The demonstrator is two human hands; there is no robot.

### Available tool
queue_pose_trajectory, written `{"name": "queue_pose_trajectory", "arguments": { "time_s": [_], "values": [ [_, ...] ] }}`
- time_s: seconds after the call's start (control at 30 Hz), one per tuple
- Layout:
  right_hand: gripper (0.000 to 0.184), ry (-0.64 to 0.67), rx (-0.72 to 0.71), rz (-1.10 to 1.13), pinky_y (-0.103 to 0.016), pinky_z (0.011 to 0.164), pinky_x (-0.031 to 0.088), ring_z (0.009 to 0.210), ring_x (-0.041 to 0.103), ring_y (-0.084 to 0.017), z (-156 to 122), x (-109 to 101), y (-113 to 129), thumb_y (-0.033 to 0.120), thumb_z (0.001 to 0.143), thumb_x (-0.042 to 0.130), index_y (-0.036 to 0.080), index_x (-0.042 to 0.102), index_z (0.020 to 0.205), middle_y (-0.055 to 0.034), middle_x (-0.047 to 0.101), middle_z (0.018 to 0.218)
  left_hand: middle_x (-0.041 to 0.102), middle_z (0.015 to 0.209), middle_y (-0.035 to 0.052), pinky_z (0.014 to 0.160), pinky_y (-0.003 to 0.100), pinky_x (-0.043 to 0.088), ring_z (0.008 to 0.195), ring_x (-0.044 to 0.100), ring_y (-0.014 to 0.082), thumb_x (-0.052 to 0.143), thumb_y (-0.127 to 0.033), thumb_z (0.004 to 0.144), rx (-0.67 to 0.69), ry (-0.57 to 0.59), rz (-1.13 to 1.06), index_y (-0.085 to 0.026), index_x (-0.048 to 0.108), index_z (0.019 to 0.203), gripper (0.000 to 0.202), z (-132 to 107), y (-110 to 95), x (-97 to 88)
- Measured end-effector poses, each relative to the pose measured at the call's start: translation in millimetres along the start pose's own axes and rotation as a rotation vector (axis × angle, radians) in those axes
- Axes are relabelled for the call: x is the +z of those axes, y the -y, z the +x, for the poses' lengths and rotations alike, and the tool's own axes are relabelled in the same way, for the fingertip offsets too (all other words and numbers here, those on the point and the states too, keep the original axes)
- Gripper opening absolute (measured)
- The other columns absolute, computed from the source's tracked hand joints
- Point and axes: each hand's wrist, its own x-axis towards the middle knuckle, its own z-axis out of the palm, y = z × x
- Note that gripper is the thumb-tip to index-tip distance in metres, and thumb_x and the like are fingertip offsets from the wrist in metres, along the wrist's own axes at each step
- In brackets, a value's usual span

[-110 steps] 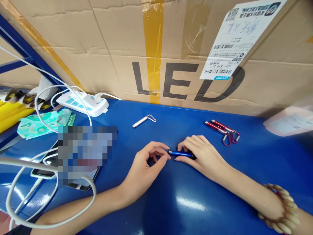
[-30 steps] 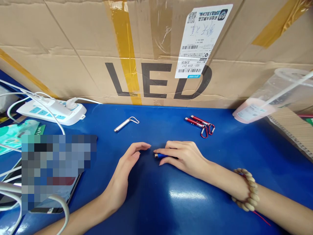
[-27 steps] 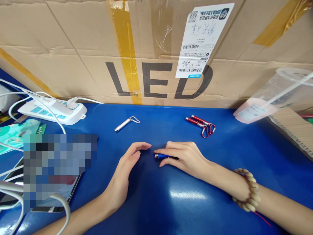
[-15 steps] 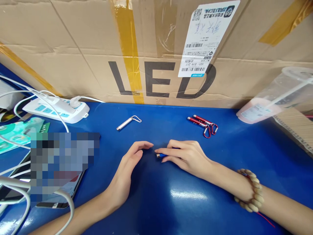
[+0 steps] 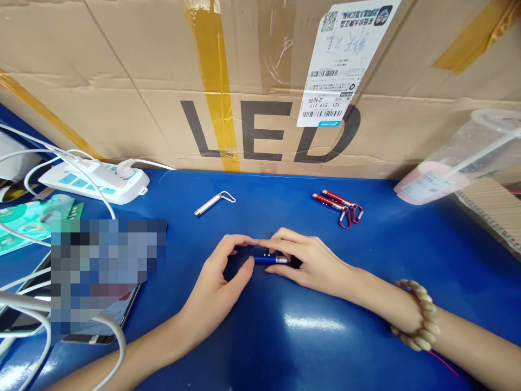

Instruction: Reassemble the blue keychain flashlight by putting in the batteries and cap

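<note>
A slim blue keychain flashlight (image 5: 266, 260) with a silvery rear part lies level between my two hands, low over the blue table. My left hand (image 5: 223, 271) is curled, its thumb tip at the flashlight's left end and its index finger arched behind. My right hand (image 5: 311, 258) wraps the rear end, thumb in front and index finger stretched behind; its inner fingers are partly hidden. Both index fingertips meet above the barrel. Farther back lie a silver keychain flashlight (image 5: 207, 205) with a carabiner and two red keychain flashlights (image 5: 329, 201) side by side.
A big cardboard box (image 5: 154, 81) stands along the back. To the left are a white power strip (image 5: 97, 182), loose cables and a dark tablet-like device (image 5: 132, 304), partly blurred out. A clear cup (image 5: 431, 182) with a pink base stands at the back right.
The blue flashlight has shifted left and more of its barrel shows. My left hand has closed in, its thumb now at the flashlight's end. My right index finger and thumb have spread slightly.
</note>
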Motion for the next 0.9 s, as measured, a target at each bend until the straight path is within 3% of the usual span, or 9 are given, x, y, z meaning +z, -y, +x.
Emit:
{"name": "queue_pose_trajectory", "arguments": {
  "time_s": [0.1, 0.2, 0.27, 0.4, 0.5, 0.67, 0.77, 0.9],
  "values": [
    [0.049, 0.018, -0.04, 0.073, -0.025, 0.078, 0.048, 0.092, 0.056, -0.013, 3, -8, -1, 0.036, 0.083, 0.058, 0.024, 0.047, 0.129, -0.0047, 0.056, 0.107, 0.057, 0.104, 0.0032, 0.088, 0.036, 0.035, 0.099, 0.048, 0.0201, 0.049, -0.024, 0.085, 0.092, -0.035, 0.188, -0.023, 0.052, 0.105, 0.02, 1, 1, 2.0],
    [0.06, 0.092, -0.041, -0.033, -0.034, 0.089, 0.044, 0.103, 0.052, -0.019, 5, -24, -1, 0.046, 0.073, 0.065, 0.023, 0.05, 0.127, -0.006, 0.056, 0.113, 0.057, 0.101, 0.0034, 0.084, 0.037, 0.036, 0.095, 0.048, 0.021, 0.055, -0.027, 0.083, 0.156, -0.023, 0.343, -0.023, 0.055, 0.104, 0.021, 4, 5, 2.7],
    [0.06, 0.139, -0.031, -0.135, -0.037, 0.088, 0.044, 0.103, 0.053, -0.021, 6, -36, -1, 0.049, 0.07, 0.067, 0.024, 0.054, 0.122, -0.0059, 0.057, 0.113, 0.058, 0.098, 0.0032, 0.081, 0.037, 0.036, 0.091, 0.048, 0.0214, 0.059, -0.031, 0.082, 0.19, 0.012, 0.423, -0.025, 0.057, 0.104, 0.023, 5, 8, 2.6],
    [0.036, 0.182, 0.003, -0.255, -0.033, 0.08, 0.045, 0.092, 0.057, -0.019, 5, -49, 1, 0.037, 0.074, 0.067, 0.025, 0.064, 0.108, -0.0036, 0.062, 0.101, 0.057, 0.086, 0.0021, 0.073, 0.035, 0.035, 0.08, 0.049, 0.0195, 0.054, -0.031, 0.086, 0.238, 0.083, 0.495, -0.028, 0.063, 0.1, 0.017, 5, 11, 2.4],
    [0.019, 0.203, -0.019, -0.275, -0.029, 0.074, 0.044, 0.082, 0.059, -0.015, 4, -46, 1, 0.032, 0.081, 0.061, 0.026, 0.069, 0.097, -0.0005, 0.065, 0.09, 0.055, 0.078, 0.0018, 0.071, 0.034, 0.036, 0.075, 0.048, 0.0186, 0.053, -0.028, 0.086, 0.224, 0.062, 0.462, -0.025, 0.064, 0.094, 0.014, 5, 10, 2.2],
    [0.014, 0.194, -0.08, -0.292, -0.026, 0.069, 0.043, 0.075, 0.059, -0.013, 6, -37, 0, 0.025, 0.085, 0.057, 0.023, 0.07, 0.089, 0.0013, 0.066, 0.082, 0.058, 0.078, 0.0016, 0.072, 0.032, 0.04, 0.077, 0.05, 0.0178, 0.048, -0.025, 0.088, 0.235, -0.015, 0.319, -0.023, 0.061, 0.092, 0.013, 3, 6, 1.2],
    [0.013, 0.109, -0.105, -0.334, -0.026, 0.067, 0.044, 0.071, 0.06, -0.013, 6, -37, 1, 0.024, 0.085, 0.057, 0.021, 0.07, 0.085, 0.0008, 0.067, 0.08, 0.061, 0.083, 0.0013, 0.07, 0.029, 0.042, 0.076, 0.053, 0.0158, 0.047, -0.022, 0.088, 0.241, -0.04, 0.212, -0.023, 0.057, 0.094, 0.011, -1, 5, 1.9],
    [0.013, -0.169, -0.131, -0.219, -0.023, 0.065, 0.048, 0.073, 0.063, -0.012, 4, -40, 10, 0.025, 0.085, 0.057, 0.021, 0.069, 0.087, -0.0001, 0.069, 0.083, 0.063, 0.086, 0.0015, 0.071, 0.026, 0.045, 0.081, 0.058, 0.015, 0.042, -0.018, 0.089, 0.206, -0.017, 0.107, -0.022, 0.052, 0.095, 0.012, -5, 6, 4.2]
  ]
}}
